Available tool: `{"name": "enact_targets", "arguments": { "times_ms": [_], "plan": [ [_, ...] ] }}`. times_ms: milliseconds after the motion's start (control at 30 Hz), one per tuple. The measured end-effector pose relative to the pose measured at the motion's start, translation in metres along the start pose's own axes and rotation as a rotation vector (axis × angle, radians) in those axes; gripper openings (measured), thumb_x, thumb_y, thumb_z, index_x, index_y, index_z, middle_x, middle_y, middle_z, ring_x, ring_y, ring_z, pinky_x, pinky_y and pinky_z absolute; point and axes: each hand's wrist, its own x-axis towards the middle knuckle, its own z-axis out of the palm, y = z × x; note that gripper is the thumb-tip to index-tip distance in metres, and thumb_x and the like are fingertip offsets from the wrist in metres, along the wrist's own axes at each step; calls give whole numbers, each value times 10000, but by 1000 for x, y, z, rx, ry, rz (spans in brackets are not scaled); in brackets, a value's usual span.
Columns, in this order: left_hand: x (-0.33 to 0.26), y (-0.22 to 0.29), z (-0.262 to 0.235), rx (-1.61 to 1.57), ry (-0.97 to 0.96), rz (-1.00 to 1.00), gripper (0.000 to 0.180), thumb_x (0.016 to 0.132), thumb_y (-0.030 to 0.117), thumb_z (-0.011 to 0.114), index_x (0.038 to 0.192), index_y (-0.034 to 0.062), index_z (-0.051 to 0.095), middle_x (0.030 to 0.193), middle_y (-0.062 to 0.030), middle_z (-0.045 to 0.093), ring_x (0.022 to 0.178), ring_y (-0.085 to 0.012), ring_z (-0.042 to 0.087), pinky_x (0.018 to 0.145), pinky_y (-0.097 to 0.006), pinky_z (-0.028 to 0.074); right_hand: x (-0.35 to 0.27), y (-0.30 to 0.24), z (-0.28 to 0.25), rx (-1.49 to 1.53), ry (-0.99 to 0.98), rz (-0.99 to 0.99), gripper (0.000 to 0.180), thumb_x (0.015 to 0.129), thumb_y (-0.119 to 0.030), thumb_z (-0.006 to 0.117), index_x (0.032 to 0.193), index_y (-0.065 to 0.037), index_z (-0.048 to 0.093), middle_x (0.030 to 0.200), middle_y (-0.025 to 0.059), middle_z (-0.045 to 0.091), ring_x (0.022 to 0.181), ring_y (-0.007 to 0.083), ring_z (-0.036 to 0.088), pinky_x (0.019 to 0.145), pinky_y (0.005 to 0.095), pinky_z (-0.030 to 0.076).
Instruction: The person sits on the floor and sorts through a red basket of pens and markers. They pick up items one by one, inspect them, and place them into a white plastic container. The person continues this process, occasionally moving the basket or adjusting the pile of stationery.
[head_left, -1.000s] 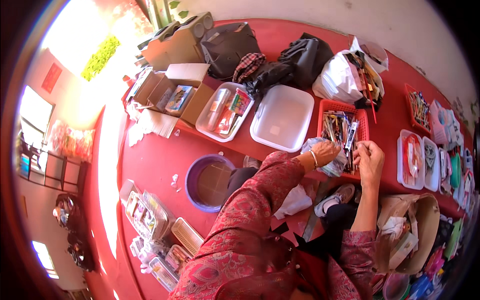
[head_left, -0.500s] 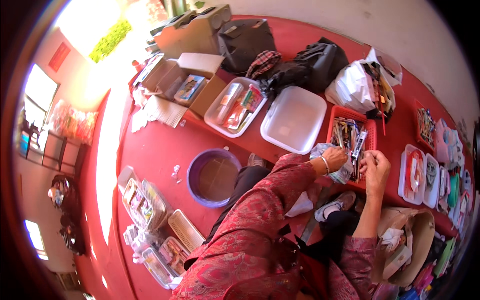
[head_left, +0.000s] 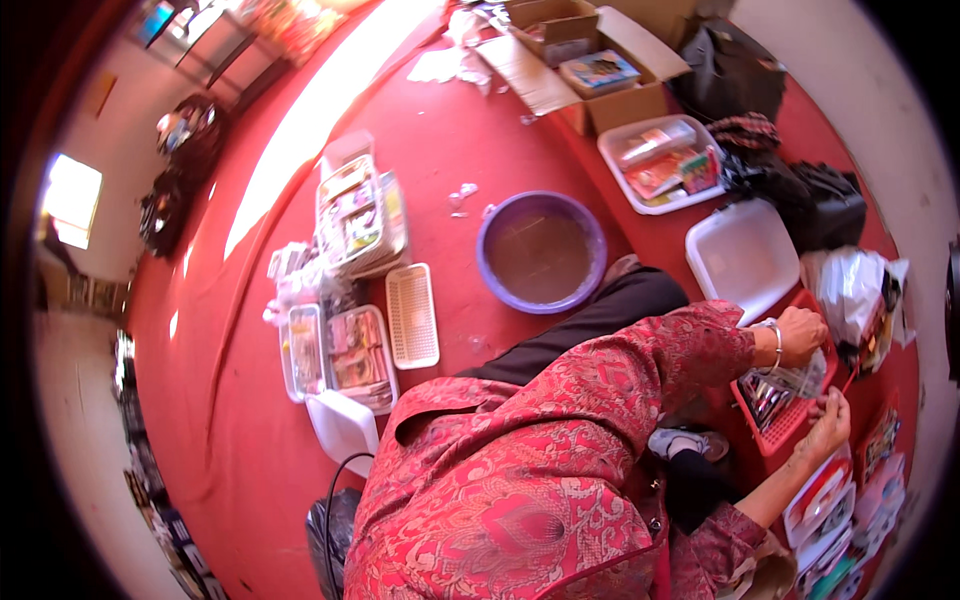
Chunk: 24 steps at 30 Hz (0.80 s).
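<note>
On the right, my left hand [head_left: 803, 334], with a bangle at the wrist, is closed over a red plastic basket [head_left: 783, 432]. Under its fingers hangs a crumpled greyish sheet [head_left: 800, 378], cloth or plastic, I cannot tell which. Several pens [head_left: 765, 396] lie in the basket, partly covered by the sheet. My right hand [head_left: 827, 425] is just nearer to me, beside the basket's right side, thumb and fingers pinched together. Whatever is in that pinch is too small to make out.
Left of the basket stand a white tray [head_left: 740, 262], a tub of packaged items [head_left: 645, 200] and a purple basin [head_left: 490, 262] of murky water. White baskets [head_left: 413, 345] sit on the red floor at left. A white plastic bag [head_left: 850, 290] lies beyond my hands.
The view has swung left, so everything sits further right in it. The greyish sheet now spreads between my hands over the pens; earlier it was bunched under my left hand.
</note>
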Motion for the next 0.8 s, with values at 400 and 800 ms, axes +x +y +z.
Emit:
{"name": "enact_targets", "arguments": {
  "times_ms": [400, 800],
  "plan": [
    [-69, -69, -265, 177, 699, -375, 141, 650, 149, 607, 645, 9, 598, 660, -209, 578, 628, -333, 600, 566, -401, 475, 10, 34, 39, -55, -194, 50, 170, 869, -198, 517, 869, -47, 596, 632, 6, 550, 473, 58, 480, 391, 166, 338],
    [-444, -109, -348, 295, 789, -1191, 287, 704, 269, 535, 703, -7, 613, 676, -219, 590, 683, -347, 598, 634, -418, 472, -19, 61, 90, -241, -467, 256, 115, 840, -109, 479, 779, -40, 549, 575, 48, 544, 395, 104, 492, 313, 200, 337]
  ]
}}
